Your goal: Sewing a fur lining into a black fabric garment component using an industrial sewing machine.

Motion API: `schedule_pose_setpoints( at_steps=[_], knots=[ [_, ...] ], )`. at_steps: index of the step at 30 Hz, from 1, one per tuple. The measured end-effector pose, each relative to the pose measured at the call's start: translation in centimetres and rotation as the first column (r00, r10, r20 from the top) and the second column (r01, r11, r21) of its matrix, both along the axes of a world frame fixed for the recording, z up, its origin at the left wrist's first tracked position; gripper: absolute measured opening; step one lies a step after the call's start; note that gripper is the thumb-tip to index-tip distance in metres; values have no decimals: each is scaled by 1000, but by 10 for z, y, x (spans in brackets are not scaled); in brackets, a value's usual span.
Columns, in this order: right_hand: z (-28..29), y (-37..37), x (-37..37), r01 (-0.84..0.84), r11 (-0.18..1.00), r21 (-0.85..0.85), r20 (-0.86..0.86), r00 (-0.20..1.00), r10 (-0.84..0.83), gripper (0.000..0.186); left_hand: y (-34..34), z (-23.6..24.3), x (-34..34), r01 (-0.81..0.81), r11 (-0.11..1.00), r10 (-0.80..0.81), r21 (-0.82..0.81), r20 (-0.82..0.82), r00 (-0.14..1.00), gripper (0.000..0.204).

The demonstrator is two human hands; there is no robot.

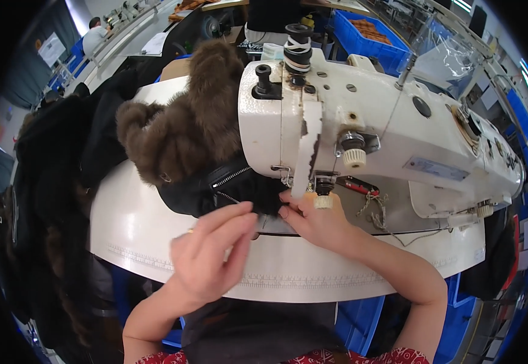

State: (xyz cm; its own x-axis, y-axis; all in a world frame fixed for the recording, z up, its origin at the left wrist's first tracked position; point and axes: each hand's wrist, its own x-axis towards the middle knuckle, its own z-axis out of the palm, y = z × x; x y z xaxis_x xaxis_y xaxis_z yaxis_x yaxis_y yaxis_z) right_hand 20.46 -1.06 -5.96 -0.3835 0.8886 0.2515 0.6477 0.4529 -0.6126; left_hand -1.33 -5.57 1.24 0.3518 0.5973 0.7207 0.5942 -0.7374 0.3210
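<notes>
A black garment (200, 197) with brown fur trim (173, 136) and a metal zipper (232, 176) lies bunched on the sewing machine's white table. My right hand (320, 219) is closed on the garment's black edge, close beside the needle area of the white sewing machine (361, 115). The machine head hides some of its fingers. My left hand (212, 252) hovers in front of the garment, slightly smeared by motion. Its fingers reach toward the cloth, loosely bent, with a gap to the thumb and nothing visible in them.
Right of the needle, a small red-handled tool (359, 185) with tangled cord (378, 212) lies under the machine arm. More dark garments (51, 182) hang at the left. A blue crate (376, 39) with orange cloth stands behind. Another person (96, 37) sits far left.
</notes>
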Motion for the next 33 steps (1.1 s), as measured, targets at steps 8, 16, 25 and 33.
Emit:
schedule_pose_setpoints(
  at_steps=[8, 16, 25, 33],
  knots=[
    [-14, 4, 2, -26, 992, 126, -247, 967, 56, 18, 41, 23, 29, 321, 933, -19, 164, -867, 498, 20],
    [-9, 5, 11, -96, 979, 180, -137, 983, 121, 15, 12, 25, -28, 122, 986, -165, -116, -818, 552, 7],
    [-3, -14, -8, -115, 904, 413, 21, 993, 116, 17, 24, 20, -32, 115, 977, -210, -178, -742, 637, 18],
    [-14, -5, -26, -242, 812, 531, 128, 970, 206, 21, 19, 17, -31, 164, 978, -204, -127, -737, 645, 19]
  ],
)
